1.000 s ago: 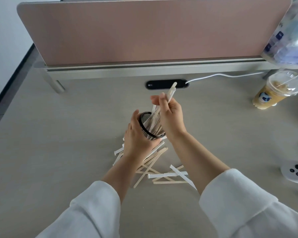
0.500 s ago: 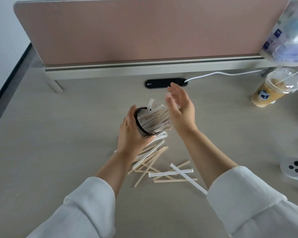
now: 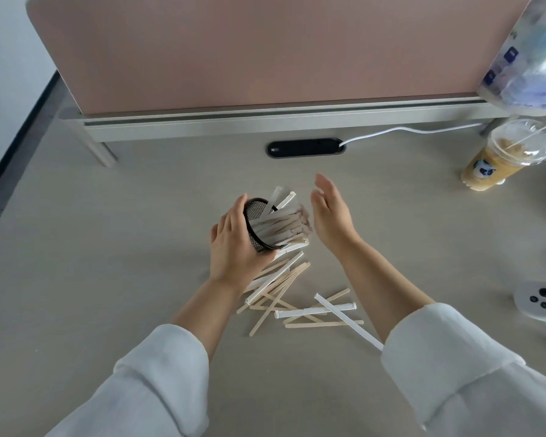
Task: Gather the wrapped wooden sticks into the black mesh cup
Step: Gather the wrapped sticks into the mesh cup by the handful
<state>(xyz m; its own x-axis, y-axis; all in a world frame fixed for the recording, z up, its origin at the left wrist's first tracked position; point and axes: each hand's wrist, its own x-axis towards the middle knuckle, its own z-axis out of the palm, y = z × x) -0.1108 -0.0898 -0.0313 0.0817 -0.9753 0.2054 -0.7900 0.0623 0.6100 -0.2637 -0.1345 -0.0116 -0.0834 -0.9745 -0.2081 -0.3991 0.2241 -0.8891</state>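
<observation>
We see the left hand (image 3: pixel 234 247) wrapped around the black mesh cup (image 3: pixel 259 222), its grip closed on the cup's wall with the thumb over the far rim. The cup is tilted, its mouth facing right, and a bundle of wrapped wooden sticks (image 3: pixel 284 225) juts out of it toward the right hand (image 3: pixel 330 216). That hand is just right of the cup's mouth, palm flat and facing the stick ends, fingers straight and together, its grip wide and holding nothing; we cannot tell whether the palm touches the stick ends.

Below the cup, nearer the person, a loose heap of sticks (image 3: pixel 284 288) lies scattered on the worktop (image 3: pixel 108 279), some in white paper wrappers and some bare wood, crossing one another. One long wrapped stick (image 3: pixel 347 321) runs from the heap down to the right sleeve (image 3: pixel 454 357). The top of the heap is hidden under the left hand.

Beyond the cup, a black cable port (image 3: pixel 306 147) sits in the worktop with a white cable (image 3: pixel 407 130) leading right. Behind it stands a pink divider panel (image 3: pixel 265 48). Far right of the cup stands an iced drink cup (image 3: pixel 498 159) with a clear lid.
</observation>
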